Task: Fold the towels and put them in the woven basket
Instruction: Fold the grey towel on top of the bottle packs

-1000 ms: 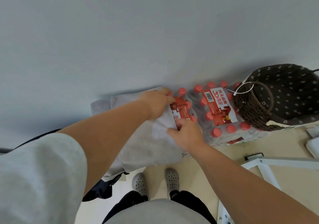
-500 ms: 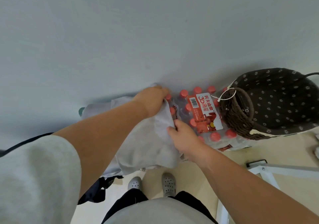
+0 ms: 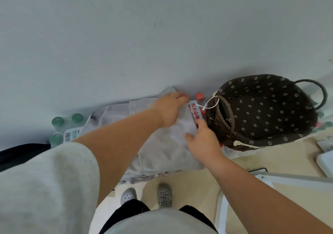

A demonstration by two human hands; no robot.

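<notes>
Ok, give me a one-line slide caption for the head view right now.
Left hand and right hand grip a grey towel spread over shrink-wrapped water bottles beside the woven basket.

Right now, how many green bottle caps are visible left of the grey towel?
3 green caps: one at the back left, one at the back right, one in front of them, beside the white label. More may lie hidden under the towel.

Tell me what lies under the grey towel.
Red-capped bottles and their pack label show past the grey towel's right edge, green-capped bottles past its left. How far either pack runs beneath is hidden by the cloth.
</notes>
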